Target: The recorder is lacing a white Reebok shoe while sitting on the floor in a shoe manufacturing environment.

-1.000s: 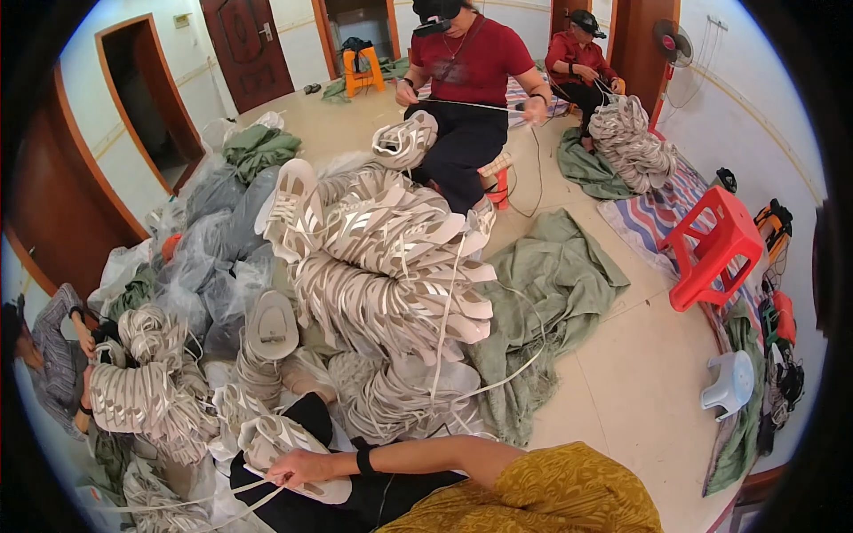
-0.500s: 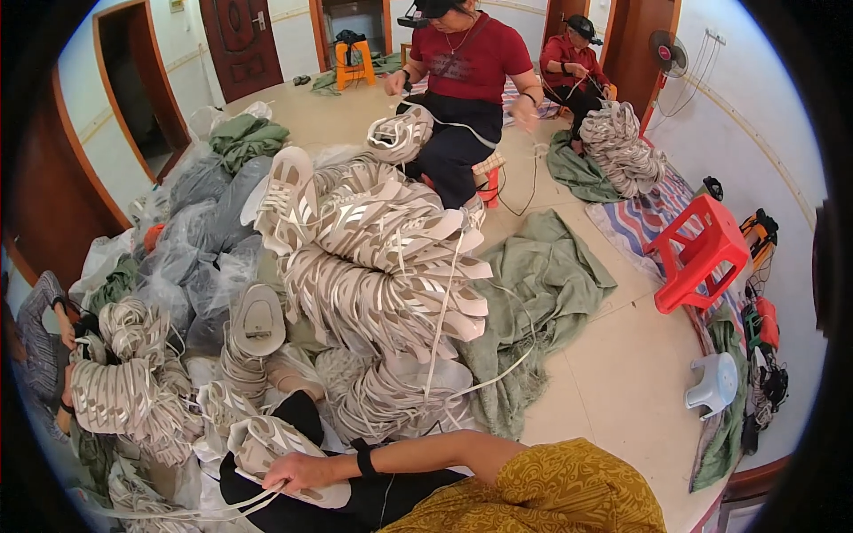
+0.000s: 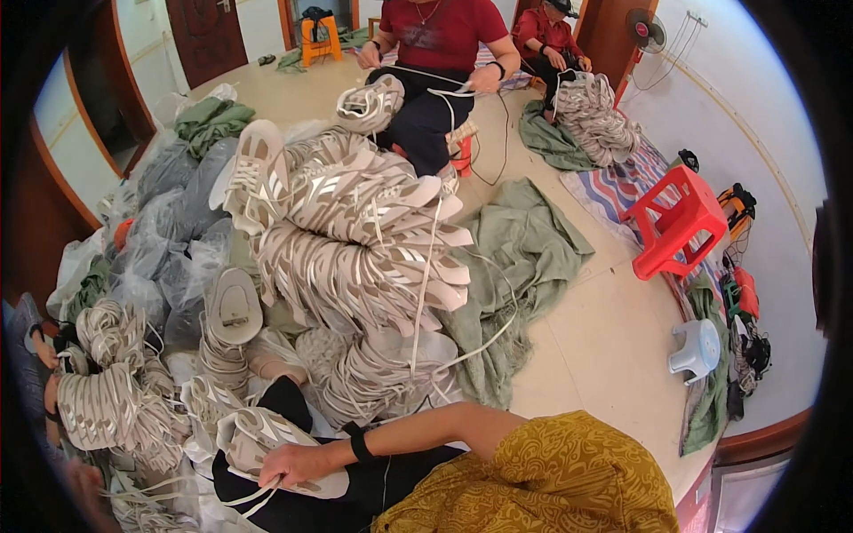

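Note:
A beige and white shoe upper [image 3: 249, 433] lies across my black-trousered lap. My right hand [image 3: 298, 464] is closed over its edge, pinching pale shoelaces [image 3: 258, 506] that trail to the left. At the lower left rim, my left hand [image 3: 86, 490] is a dim blur near the far end of the laces; its fingers cannot be made out. Just beyond my lap rises a big pile of nested shoe uppers [image 3: 346, 275], with a long loose lace [image 3: 425, 284] hanging down its right side.
Co-workers sit opposite and at the left edge, among bundled uppers [image 3: 115, 409]. Plastic bags [image 3: 178, 258] heap at the left. A green cloth [image 3: 515, 266] lies right of the pile. A red stool [image 3: 680, 222] and a pale blue stool [image 3: 696, 349] stand at the right.
The view has shifted, so the room sits further left and higher. My left hand has come into sight at the lower left rim. My right hand still grips the laces.

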The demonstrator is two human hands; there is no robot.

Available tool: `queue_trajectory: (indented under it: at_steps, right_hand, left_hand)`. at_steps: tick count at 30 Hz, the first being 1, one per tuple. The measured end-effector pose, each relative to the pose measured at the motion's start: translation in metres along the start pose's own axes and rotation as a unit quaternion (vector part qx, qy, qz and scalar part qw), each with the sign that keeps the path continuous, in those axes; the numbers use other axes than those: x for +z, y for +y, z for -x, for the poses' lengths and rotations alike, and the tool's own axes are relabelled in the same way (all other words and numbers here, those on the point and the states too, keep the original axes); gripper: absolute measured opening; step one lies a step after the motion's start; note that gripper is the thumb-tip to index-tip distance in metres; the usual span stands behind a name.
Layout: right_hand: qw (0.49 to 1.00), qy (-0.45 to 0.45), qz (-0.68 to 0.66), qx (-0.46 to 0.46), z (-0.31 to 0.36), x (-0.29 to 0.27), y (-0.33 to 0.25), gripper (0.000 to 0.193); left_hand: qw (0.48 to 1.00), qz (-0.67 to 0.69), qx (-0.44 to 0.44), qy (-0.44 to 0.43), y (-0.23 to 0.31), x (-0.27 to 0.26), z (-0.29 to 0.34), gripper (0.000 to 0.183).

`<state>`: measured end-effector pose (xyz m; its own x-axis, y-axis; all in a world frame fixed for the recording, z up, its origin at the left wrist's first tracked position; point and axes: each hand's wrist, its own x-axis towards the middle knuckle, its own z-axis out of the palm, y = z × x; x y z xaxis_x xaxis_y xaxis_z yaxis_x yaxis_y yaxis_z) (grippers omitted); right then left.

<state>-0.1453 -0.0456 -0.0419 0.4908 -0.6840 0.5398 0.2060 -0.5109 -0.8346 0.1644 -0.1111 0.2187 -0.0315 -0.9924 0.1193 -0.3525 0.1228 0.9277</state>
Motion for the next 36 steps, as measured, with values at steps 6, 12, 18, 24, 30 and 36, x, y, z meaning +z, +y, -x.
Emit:
queue_trajectory:
  at_steps: [6, 12, 18, 24, 30, 36]
  right_hand:
    - [1.0, 0.004, 0.026, -0.013, 0.006, -0.001, 0.005, 0.034]
    - [0.999, 0.012, 0.031, -0.03, 0.0, 0.009, 0.004, 0.033]
    - [0.991, 0.033, 0.121, -0.053, 0.007, 0.003, 0.004, 0.036]
    - [0.988, 0.076, 0.123, -0.062, 0.029, -0.013, -0.018, 0.042]
    - [0.97, -0.049, 0.113, 0.208, 0.129, -0.083, -0.087, 0.034]
    - [0.94, -0.109, 0.073, 0.316, 0.181, -0.092, -0.13, 0.014]
  left_hand:
    - [0.984, -0.167, -0.053, 0.034, 0.018, 0.1, 0.06, 0.022]
    - [0.977, -0.21, -0.032, 0.021, -0.06, 0.087, 0.072, 0.02]
    - [0.992, -0.097, -0.075, 0.022, -0.095, 0.129, 0.098, 0.016]
    - [0.986, -0.079, -0.142, 0.021, -0.156, 0.15, 0.135, 0.02]
    - [0.985, -0.067, -0.162, 0.007, -0.148, 0.173, 0.121, 0.023]
    - [0.982, 0.001, -0.187, 0.022, -0.132, 0.162, 0.129, 0.024]
